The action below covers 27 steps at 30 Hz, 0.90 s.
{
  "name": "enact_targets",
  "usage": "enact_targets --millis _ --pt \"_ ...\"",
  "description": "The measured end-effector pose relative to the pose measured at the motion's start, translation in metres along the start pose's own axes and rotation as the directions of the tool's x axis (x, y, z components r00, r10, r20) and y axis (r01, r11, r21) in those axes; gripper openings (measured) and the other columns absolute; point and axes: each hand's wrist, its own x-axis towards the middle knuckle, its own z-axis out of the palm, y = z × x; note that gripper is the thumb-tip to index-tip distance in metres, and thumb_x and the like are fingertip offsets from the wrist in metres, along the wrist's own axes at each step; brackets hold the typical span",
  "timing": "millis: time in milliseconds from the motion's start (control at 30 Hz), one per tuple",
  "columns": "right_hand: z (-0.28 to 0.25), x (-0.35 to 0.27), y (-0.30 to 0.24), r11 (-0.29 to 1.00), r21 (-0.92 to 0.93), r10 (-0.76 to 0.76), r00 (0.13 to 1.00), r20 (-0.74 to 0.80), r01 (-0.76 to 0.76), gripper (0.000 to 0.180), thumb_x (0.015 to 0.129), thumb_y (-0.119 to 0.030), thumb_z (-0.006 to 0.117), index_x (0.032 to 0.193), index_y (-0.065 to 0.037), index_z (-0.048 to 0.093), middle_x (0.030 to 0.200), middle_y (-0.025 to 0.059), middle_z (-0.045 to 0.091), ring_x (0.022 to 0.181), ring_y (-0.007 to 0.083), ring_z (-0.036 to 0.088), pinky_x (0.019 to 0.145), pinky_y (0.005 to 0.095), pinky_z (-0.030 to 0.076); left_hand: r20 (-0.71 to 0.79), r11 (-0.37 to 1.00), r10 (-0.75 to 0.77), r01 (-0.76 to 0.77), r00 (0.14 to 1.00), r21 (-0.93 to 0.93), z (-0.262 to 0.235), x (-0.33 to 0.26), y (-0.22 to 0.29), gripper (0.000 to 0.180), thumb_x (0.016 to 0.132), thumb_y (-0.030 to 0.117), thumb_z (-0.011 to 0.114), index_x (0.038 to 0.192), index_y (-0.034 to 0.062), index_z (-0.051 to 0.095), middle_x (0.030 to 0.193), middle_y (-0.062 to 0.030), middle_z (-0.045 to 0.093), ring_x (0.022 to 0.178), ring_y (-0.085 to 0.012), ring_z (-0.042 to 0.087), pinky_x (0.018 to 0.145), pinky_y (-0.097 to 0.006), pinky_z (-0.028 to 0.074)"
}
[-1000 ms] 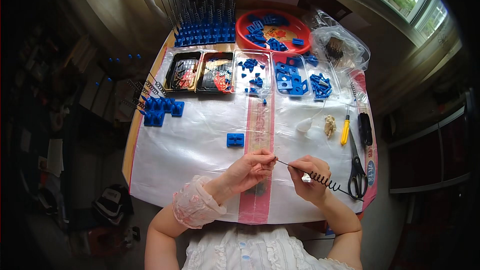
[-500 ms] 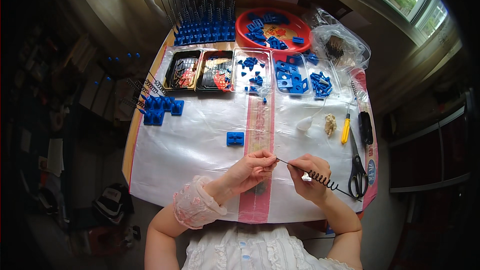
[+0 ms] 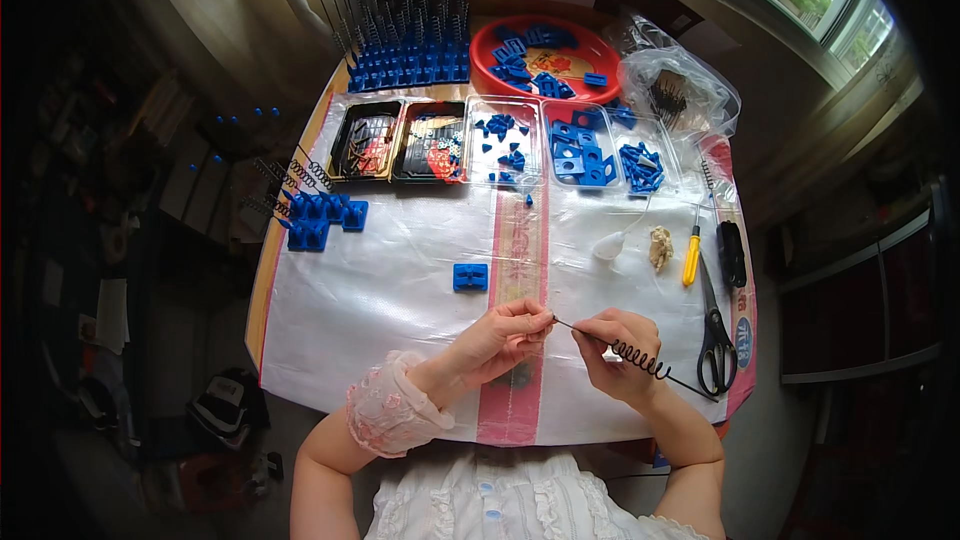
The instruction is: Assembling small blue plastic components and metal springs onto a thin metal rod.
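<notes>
Near the front edge of the worktop [image 3: 300,360], over the clear plastic sheet with its pink strip, both hands meet around one thin black rod [image 3: 590,332]. Her left hand [image 3: 500,340] has its fingers pinched shut on the rod's near tip; whether something small sits between them I cannot tell. Her right hand [image 3: 615,350] is closed around the rod further along, where a black coil spring [image 3: 638,358] is threaded on it — the rod's far end pokes out past the spring toward the scissors [image 3: 716,335].

Judging by how things lie, the work is well under way but far from finished. At the back stands a dense rack of blue bases with upright rods [image 3: 410,35], which look like finished pieces, and a smaller cluster of blue blocks with springs [image 3: 315,212] sits at the left edge. Still, plenty of loose stock remains — a red bowl [image 3: 490,40] of blue parts, the clear trays [image 3: 505,145] of small blue pieces, two black trays [image 3: 365,140], and a single blue block [image 3: 470,277] lying just ahead of her hands, apart from them. A yellow-handled screwdriver [image 3: 690,260] rests untouched beside the scissors.
</notes>
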Motion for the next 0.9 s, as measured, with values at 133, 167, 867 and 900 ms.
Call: enact_targets --millis 133,167,867,900 --pt "-0.0002 -0.0004 -0.0006 0.999 0.009 0.032 0.999 -0.022 -0.032 0.024 0.078 0.007 0.081 0.095 -0.005 0.069 0.069 0.0072 0.065 0.053 0.0199 0.060 0.049 0.0315 0.043 0.001 1.000 -0.003 0.003 1.000 0.012 -0.0001 -0.0009 0.0007 0.008 0.103 0.012 0.067 0.099 0.0052 0.066 0.093 -0.0040 0.066 0.074 -0.0060 0.051 0.064 -0.020 0.042" --pt "-0.0008 -0.0006 -0.0004 0.999 0.016 0.042 0.999 -0.023 -0.041 0.024 0.078 0.007 0.080 0.096 -0.005 0.069 0.069 0.0067 0.065 0.052 0.0185 0.059 0.048 0.0306 0.042 0.012 1.000 -0.004 0.004 1.000 0.012 -0.0003 -0.0010 0.0008 0.008 0.103 0.012 0.068 0.100 0.0052 0.066 0.094 -0.0041 0.066 0.074 -0.0061 0.051 0.064 -0.020 0.042" --pt "-0.0024 -0.0039 0.0050 0.970 -0.095 -0.222 0.974 0.045 0.225 0.027 0.075 0.004 0.082 0.099 -0.002 0.070 0.071 0.0066 0.064 0.056 0.0222 0.061 0.050 0.0336 0.047 0.134 0.999 -0.018 0.023 0.991 -0.036 -0.0024 -0.0016 0.0015 0.008 0.102 0.012 0.070 0.102 0.0059 0.065 0.096 -0.0015 0.064 0.079 -0.0052 0.055 0.066 -0.019 0.046" --pt "-0.0020 -0.0051 0.0060 0.963 -0.093 -0.247 0.967 0.064 0.252 0.028 0.074 0.004 0.082 0.099 -0.002 0.070 0.071 0.0062 0.064 0.056 0.0216 0.061 0.050 0.0334 0.047 0.130 0.999 -0.017 0.023 0.991 -0.044 -0.0030 -0.0018 0.0015 0.007 0.102 0.012 0.070 0.102 0.0058 0.066 0.096 -0.0018 0.064 0.080 -0.0053 0.055 0.065 -0.019 0.046"
